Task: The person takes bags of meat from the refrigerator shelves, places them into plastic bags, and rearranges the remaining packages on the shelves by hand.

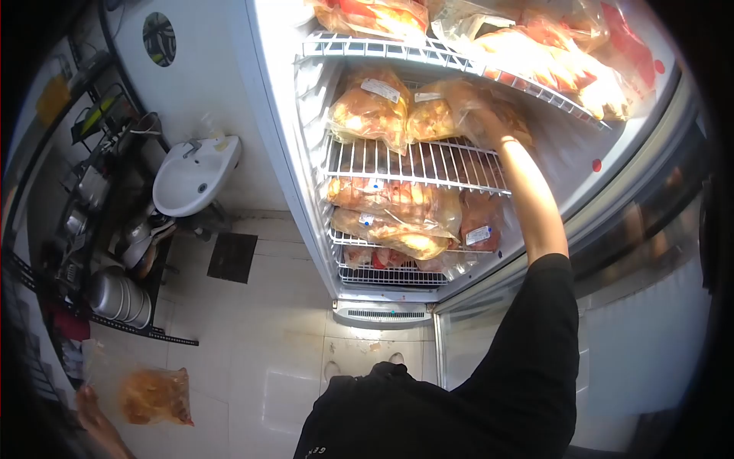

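Note:
In the head view, my right arm reaches into the lit fridge. My right hand (482,122) is at a plastic bag of meat (459,99) on the upper middle wire shelf (417,164); its fingers are hidden by glare and plastic. Beside it on that shelf sits another labelled bag (371,107). Low at the left, my left hand (90,409) is closed on the top of a clear bag (157,394) with orange-brown pieces inside, which hangs over the floor.
More filled bags lie on the top shelf (451,53) and on lower shelves. The open glass door (474,321) stands at the right. A white sink (195,176) is on the left wall, near a black rack holding metal pots (122,298).

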The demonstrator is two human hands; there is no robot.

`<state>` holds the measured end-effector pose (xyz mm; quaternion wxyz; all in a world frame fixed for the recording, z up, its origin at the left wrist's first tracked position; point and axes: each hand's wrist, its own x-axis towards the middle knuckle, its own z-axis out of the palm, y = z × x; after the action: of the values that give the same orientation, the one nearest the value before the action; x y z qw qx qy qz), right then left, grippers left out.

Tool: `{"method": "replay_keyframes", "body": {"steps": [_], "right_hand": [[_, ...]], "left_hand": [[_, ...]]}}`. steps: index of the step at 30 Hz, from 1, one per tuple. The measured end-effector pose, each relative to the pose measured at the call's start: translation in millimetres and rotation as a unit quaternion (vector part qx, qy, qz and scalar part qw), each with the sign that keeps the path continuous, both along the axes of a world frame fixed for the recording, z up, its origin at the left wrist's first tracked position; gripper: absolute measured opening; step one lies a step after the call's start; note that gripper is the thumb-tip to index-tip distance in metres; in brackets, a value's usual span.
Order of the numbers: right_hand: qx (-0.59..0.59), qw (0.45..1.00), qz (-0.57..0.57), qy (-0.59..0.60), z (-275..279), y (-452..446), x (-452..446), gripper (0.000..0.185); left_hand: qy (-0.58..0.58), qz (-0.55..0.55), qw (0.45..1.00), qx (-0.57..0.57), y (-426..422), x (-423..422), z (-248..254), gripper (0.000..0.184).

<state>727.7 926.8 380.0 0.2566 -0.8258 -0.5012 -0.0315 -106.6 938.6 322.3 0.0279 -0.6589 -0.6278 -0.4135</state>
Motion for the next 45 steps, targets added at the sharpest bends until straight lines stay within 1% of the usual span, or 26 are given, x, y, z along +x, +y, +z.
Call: {"method": "replay_keyframes", "body": {"steps": [1, 2, 5, 8, 11, 14, 17, 18, 21, 24, 26, 27, 29, 30, 33, 34, 35, 36, 37, 38, 39, 41, 42, 43, 44, 45], "right_hand": [[0.002, 1.000, -0.002, 0.011, -6, -2, 0, 0.057], [0.005, 1.000, 0.002, 0.020, -11, -4, 2, 0.056], [0.019, 0.999, 0.029, 0.030, -18, -5, 5, 0.054], [0.018, 0.998, 0.055, 0.026, -15, -5, 2, 0.052], [-0.017, 0.998, 0.053, 0.020, -12, -6, -13, 0.051], [-0.059, 0.997, 0.043, 0.007, -25, -4, -33, 0.049], [-0.086, 0.996, 0.030, 0.000, -30, 4, -39, 0.047], [-0.095, 0.995, 0.026, 0.000, -30, 7, -39, 0.047], [-0.133, 0.991, 0.014, 0.001, -25, 19, -35, 0.046], [-0.202, 0.979, -0.004, 0.021, -11, 41, -24, 0.045], [-0.231, 0.972, -0.019, 0.028, -3, 51, -18, 0.044], [-0.215, 0.976, -0.023, 0.015, 0, 54, -18, 0.044], [-0.061, 0.994, -0.037, -0.088, -22, 59, -12, 0.041], [0.119, 0.975, -0.082, -0.171, -59, 64, -2, 0.037], [0.193, 0.958, 0.153, -0.144, -63, -12, -71, 0.036], [0.243, 0.890, 0.146, -0.358, -52, -26, -105, 0.047], [0.236, 0.927, 0.184, -0.225, -76, -45, -135, 0.050], [0.237, 0.945, 0.207, -0.087, -100, -64, -165, 0.054], [0.180, 0.918, 0.270, -0.230, -93, -72, -199, 0.054], [0.142, 0.941, 0.294, -0.087, -70, -88, -238, 0.048], [0.171, 0.930, 0.323, 0.034, -77, -74, -255, 0.042], [0.154, 0.884, 0.359, 0.257, -93, -49, -279, 0.034], [0.194, 0.810, 0.419, 0.362, -120, -29, -278, 0.033], [0.161, 0.815, 0.423, 0.361, -114, -22, -283, 0.032], [0.145, 0.705, 0.456, 0.523, -133, 0, -284, 0.031], [0.103, 0.739, 0.419, 0.517, -122, 4, -293, 0.031]], "left_hand": [[-0.013, -0.016, 1.000, 0.001, 2, 2, -4, 0.035], [-0.012, 0.052, 0.997, -0.048, -1, 9, -3, 0.032], [0.004, 0.046, 0.993, -0.108, -7, 28, 2, 0.029], [0.034, 0.001, 0.994, -0.105, -7, 66, 8, 0.027], [-0.099, 0.018, 0.995, -0.022, 11, 85, -18, 0.028], [0.032, -0.092, 0.994, -0.045, 15, 114, -1, 0.026], [0.084, -0.104, 0.987, -0.089, 7, 138, 16, 0.020], [0.139, -0.111, 0.982, -0.067, -1, 161, 31, 0.020], [0.111, -0.124, 0.981, -0.095, 4, 155, 20, 0.017], [0.128, -0.177, 0.976, 0.003, 0, 179, 16, 0.015], [0.134, -0.189, 0.973, -0.003, -3, 193, 23, 0.013], [0.136, -0.192, 0.972, -0.004, -4, 197, 27, 0.012], [0.125, -0.209, 0.970, -0.018, -3, 198, 30, 0.011], [0.121, -0.222, 0.967, -0.028, -1, 200, 31, 0.011], [0.085, -0.262, 0.960, 0.058, 0, 224, 33, 0.003], [0.091, -0.275, 0.956, 0.050, 2, 228, 36, 0.003], [0.097, -0.285, 0.953, 0.045, 4, 232, 40, 0.004], [0.103, -0.293, 0.950, 0.038, 5, 235, 44, 0.004], [0.098, -0.327, 0.938, 0.060, 9, 239, 46, 0.004], [0.095, -0.356, 0.926, 0.078, 14, 243, 48, 0.004], [0.091, -0.372, 0.921, 0.073, 17, 248, 54, 0.004], [0.107, -0.414, 0.901, 0.076, 33, 247, 57, 0.006], [0.105, -0.431, 0.891, 0.095, 34, 253, 64, 0.006], [0.102, -0.443, 0.887, 0.074, 39, 255, 70, 0.007], [0.079, -0.473, 0.876, 0.051, 44, 256, 74, 0.009], [0.062, -0.505, 0.860, 0.035, 55, 253, 74, 0.013]]}}
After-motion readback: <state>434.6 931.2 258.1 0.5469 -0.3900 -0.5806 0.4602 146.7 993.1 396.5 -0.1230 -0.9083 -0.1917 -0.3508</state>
